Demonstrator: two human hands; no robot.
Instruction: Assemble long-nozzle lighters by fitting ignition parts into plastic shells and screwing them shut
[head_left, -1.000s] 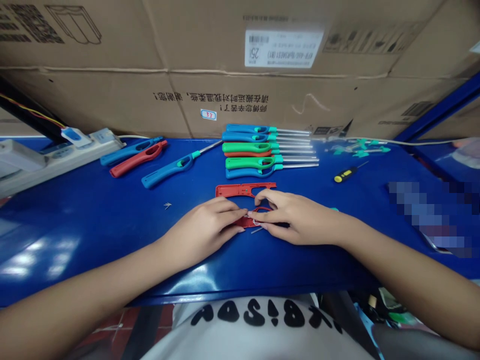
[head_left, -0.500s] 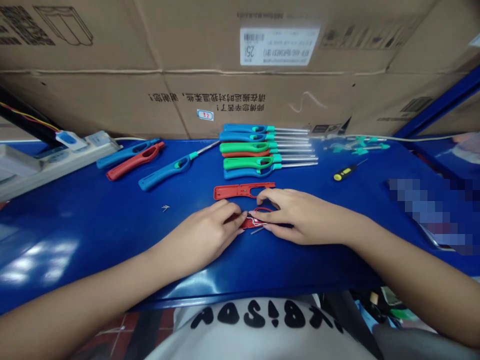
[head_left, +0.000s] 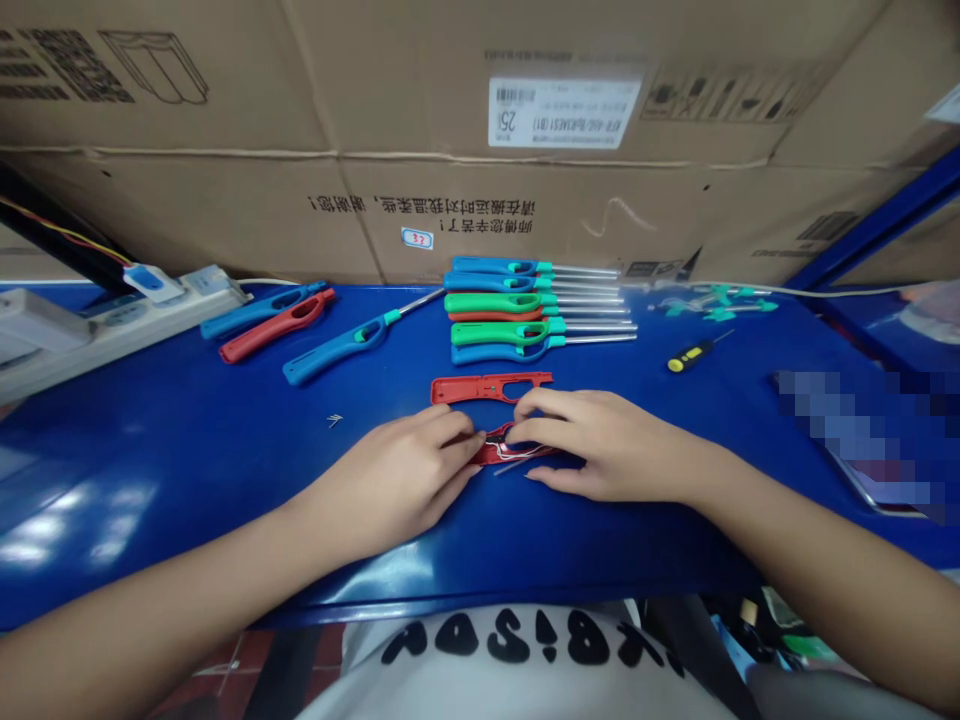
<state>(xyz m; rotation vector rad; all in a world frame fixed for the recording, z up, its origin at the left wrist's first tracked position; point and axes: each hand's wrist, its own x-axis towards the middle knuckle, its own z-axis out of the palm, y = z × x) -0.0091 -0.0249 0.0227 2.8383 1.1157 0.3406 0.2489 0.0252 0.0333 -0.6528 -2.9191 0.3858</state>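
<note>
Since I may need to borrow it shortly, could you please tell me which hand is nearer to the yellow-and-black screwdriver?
Right. The right hand lies below and to the left of the yellow-and-black screwdriver, not touching it. The left hand is farther away, on the far side of the right hand.

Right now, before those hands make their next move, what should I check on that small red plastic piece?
Left hand on the red lighter casing half: ok, its fingertips are at the piece.
Right hand on that piece: ok, its fingers lie over it.
White and red wires seated in the casing: cannot tell, fingers hide part of them.
Thin metal rod fixed to the casing: cannot tell, it shows only at the lower edge.
Second red casing half joined to the first: not ok, it lies apart on the blue table.
</note>
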